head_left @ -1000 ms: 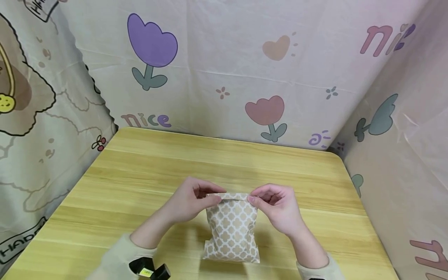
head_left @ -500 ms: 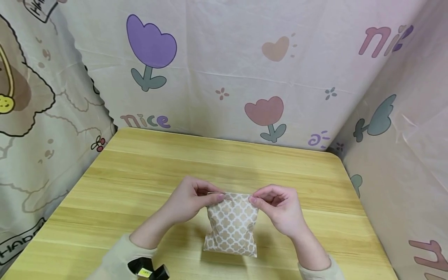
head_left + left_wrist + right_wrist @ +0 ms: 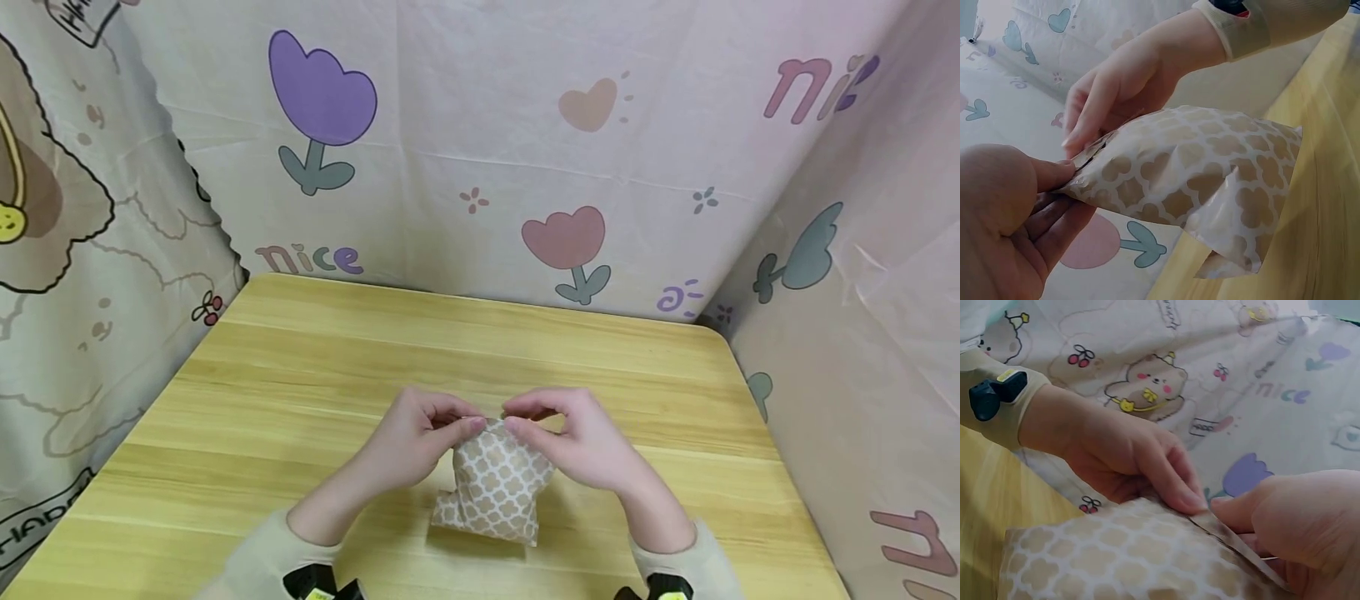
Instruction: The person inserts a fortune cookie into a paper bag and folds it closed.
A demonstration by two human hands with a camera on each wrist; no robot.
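Observation:
A small paper bag (image 3: 498,483) with a beige and white quatrefoil print stands puffed out, its top edge folded over. My left hand (image 3: 408,437) pinches the left part of that fold, thumb in front and fingers behind. From the other side, my right hand (image 3: 577,437) has thumb and fingertips at the fold near its middle, close to the left thumb. Seen from the left wrist, the bag (image 3: 1191,169) bulges and the right hand (image 3: 1122,87) reaches over its top. A dark slit shows under the fold in both wrist views. The bag's contents are hidden.
The bag is over the near part of a wood-grain table (image 3: 360,350). A printed cloth (image 3: 450,100) hangs behind the table and along both sides. Dark devices are strapped at both wrists, over light sleeves (image 3: 262,550).
My right hand has moved left along the fold, from the right corner toward the middle. The bag has turned and its right side has bent inward. My left hand keeps its pinch.

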